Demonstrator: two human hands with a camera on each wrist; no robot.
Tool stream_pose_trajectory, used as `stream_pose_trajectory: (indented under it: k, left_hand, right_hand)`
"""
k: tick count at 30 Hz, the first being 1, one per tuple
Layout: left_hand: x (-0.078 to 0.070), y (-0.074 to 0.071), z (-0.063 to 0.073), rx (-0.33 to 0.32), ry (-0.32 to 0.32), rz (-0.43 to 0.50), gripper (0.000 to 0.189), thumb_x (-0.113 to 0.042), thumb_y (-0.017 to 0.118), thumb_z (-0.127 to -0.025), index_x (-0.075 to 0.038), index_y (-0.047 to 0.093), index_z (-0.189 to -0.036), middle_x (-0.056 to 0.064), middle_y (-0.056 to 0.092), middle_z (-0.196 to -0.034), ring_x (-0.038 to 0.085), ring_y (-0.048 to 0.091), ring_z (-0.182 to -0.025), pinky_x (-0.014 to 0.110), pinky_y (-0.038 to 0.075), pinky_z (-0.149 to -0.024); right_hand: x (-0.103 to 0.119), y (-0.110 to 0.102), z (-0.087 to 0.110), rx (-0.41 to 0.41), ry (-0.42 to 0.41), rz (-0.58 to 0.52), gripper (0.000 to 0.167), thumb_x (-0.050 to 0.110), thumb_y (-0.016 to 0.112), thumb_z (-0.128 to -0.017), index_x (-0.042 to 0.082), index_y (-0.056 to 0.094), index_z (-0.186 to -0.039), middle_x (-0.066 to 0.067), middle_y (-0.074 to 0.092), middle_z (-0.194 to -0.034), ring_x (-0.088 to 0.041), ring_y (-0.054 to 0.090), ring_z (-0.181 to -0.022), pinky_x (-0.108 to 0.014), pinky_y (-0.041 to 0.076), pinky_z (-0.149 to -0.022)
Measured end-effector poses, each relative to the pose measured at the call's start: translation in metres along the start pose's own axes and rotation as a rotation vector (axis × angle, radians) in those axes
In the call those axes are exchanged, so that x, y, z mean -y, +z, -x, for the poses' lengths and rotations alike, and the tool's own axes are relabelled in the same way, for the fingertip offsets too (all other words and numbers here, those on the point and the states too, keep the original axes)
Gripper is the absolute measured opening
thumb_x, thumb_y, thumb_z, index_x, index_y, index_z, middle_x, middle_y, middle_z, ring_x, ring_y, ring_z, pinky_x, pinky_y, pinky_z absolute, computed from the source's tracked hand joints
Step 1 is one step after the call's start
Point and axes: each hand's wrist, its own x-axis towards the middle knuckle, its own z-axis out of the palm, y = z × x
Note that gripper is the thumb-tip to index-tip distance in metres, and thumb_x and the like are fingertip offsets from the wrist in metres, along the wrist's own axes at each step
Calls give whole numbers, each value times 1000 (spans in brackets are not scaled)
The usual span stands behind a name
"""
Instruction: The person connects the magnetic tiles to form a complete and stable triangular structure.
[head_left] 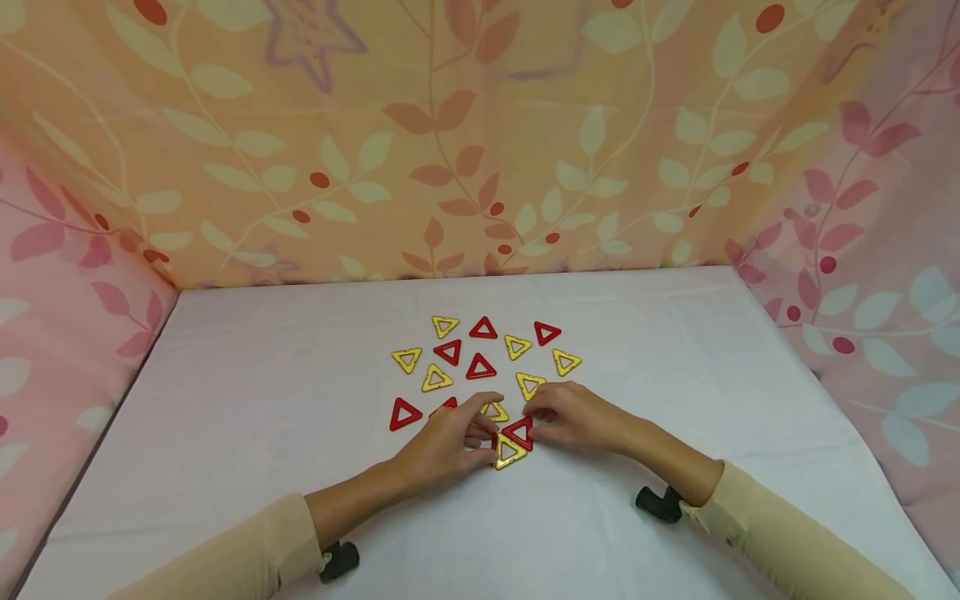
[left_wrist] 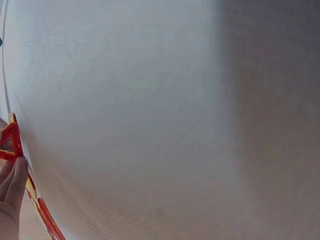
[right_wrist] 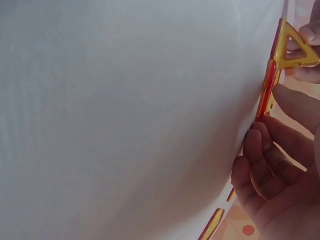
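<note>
Red, glossy and hollow, a triangular frame tile [head_left: 519, 432] rises from the white cloth-covered table [head_left: 247, 400], pinched between thumb and fingers of the right hand [head_left: 577, 417]. Just beside it, toward the person, a translucent yellow hollow triangular tile [head_left: 510, 452] is gripped along its left side by the left hand [head_left: 446, 437]: the thumb presses its face, the index finger reaches out above with a wide gap from the thumb, and the remaining fingers curl inward. The pair overlap in the head view; whether their edges touch I cannot tell.

Another yellow triangle [head_left: 495, 412] lies just beyond, partly hidden under the left index finger. Farther out, loose red triangles [head_left: 405, 414] and yellow triangles [head_left: 566, 362] are scattered across the table. Both arms wear beige sleeves [head_left: 787, 529], with a black device [head_left: 658, 504] near each cuff. Patterned fabric [head_left: 480, 142] with pale leaves and red dots hangs behind.
</note>
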Motion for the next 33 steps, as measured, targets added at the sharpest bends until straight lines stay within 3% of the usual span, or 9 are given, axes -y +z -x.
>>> stream_pose_trajectory:
  k: [17, 33]
  left_hand:
    - [0, 0, 0, -3, -3, 2, 70, -12, 83, -82, -9, 46, -142, 3, 71, -109, 13, 70, -97, 23, 55, -84]
    - [-1, 1, 0, -1, -16, -3, 70, -12, 82, -82, -10, 47, -142, 1, 71, -108, 13, 70, -97, 23, 55, -84]
  right_hand:
    - [7, 1, 0, -1, 42, 41, 28, 19, 79, -85, 7, 72, -109, 4, 66, -98, -9, 57, -85, -28, 51, -77]
    - [21, 7, 3, -79, 136, 41, 29, 19, 83, -80, 3, 75, -102, 4, 64, -85, -11, 54, -76, -25, 49, -68]
